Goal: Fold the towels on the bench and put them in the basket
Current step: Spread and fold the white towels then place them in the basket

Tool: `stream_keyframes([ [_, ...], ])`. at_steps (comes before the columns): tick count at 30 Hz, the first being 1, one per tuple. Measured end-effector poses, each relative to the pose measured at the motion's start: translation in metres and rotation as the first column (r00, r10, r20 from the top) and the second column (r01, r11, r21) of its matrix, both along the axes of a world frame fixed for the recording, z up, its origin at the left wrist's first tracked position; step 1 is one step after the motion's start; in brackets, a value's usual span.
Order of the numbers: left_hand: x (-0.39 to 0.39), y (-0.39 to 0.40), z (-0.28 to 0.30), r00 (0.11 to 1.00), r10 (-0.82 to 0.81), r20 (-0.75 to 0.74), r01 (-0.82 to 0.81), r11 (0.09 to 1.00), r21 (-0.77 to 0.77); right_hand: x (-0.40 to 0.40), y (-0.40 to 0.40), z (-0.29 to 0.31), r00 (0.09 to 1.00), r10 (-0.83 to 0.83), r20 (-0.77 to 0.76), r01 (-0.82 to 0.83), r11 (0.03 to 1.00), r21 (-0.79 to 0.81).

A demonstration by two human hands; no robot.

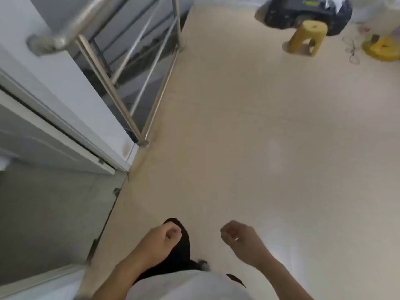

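No towel, bench or basket shows in the head view. My left hand (pixel 165 237) hangs low in the frame over my dark trouser leg, fingers loosely curled and holding nothing. My right hand (pixel 238 236) is a little to its right over the beige floor, also loosely curled and holding nothing, with a small glint on one finger. Both forearms reach in from the bottom edge above my white shirt.
A steel stair railing (pixel 112 87) guards a stairwell at the upper left, beside a white door frame (pixel 65 131). Far ahead stand a yellow plastic stool (pixel 308 37), a black bag-like object (pixel 303 14) and a yellow item (pixel 383 49) with loose wires. Beige floor (pixel 259 137) stretches between.
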State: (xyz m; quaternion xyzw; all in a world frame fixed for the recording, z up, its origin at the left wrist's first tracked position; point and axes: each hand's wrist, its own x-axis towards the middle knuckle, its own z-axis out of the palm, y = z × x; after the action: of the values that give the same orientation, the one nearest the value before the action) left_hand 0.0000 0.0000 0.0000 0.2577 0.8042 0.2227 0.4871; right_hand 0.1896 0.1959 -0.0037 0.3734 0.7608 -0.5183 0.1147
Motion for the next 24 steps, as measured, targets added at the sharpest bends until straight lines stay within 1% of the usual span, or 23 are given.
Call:
stream_keyframes([
  [1, -0.011, 0.015, -0.005, 1.0, -0.029, 0.004, 0.029, 1.0, 0.006, -0.006, 0.016, -0.004, 1.0, 0.017, -0.012, -0.017, 1.0, -0.005],
  [2, -0.023, 0.031, -0.006, 0.999, -0.052, -0.011, 0.052, 0.998, -0.023, -0.014, 0.031, -0.003, 1.0, 0.019, 0.013, -0.019, 1.0, 0.009],
  [4, -0.05, 0.061, -0.002, 0.998, -0.069, -0.003, 0.069, 0.997, -0.021, -0.03, 0.058, 0.001, 1.0, -0.015, 0.003, 0.015, 1.0, -0.003],
  [8, -0.105, 0.146, 0.003, 0.99, -0.141, 0.024, 0.14, 0.989, 0.042, -0.08, 0.122, 0.008, 0.996, -0.078, -0.044, 0.077, 0.996, -0.036],
  [10, -0.139, 0.199, 0.011, 0.988, -0.152, 0.031, 0.149, 0.985, 0.09, -0.113, 0.162, 0.022, 0.988, -0.141, -0.057, 0.138, 0.989, -0.042],
  [12, -0.17, 0.248, 0.022, 0.98, -0.199, 0.033, 0.194, 0.975, 0.106, -0.137, 0.198, 0.035, 0.975, -0.213, -0.058, 0.21, 0.976, -0.064],
  [16, -0.221, 0.348, 0.029, 0.967, -0.251, 0.04, 0.244, 0.962, 0.126, -0.169, 0.27, 0.055, 0.93, -0.363, -0.055, 0.354, 0.926, -0.13],
  [19, -0.243, 0.43, 0.031, 0.935, -0.352, 0.036, 0.344, 0.929, 0.135, -0.18, 0.323, 0.06, 0.849, -0.527, -0.048, 0.515, 0.844, -0.152],
  [22, -0.263, 0.518, 0.027, 0.911, -0.41, 0.042, 0.401, 0.906, 0.133, -0.19, 0.385, 0.055, 0.803, -0.596, -0.028, 0.586, 0.797, -0.151],
  [24, -0.277, 0.581, 0.021, 0.901, -0.433, 0.029, 0.426, 0.895, 0.133, -0.197, 0.437, 0.046, 0.798, -0.602, -0.016, 0.593, 0.79, -0.154],
])
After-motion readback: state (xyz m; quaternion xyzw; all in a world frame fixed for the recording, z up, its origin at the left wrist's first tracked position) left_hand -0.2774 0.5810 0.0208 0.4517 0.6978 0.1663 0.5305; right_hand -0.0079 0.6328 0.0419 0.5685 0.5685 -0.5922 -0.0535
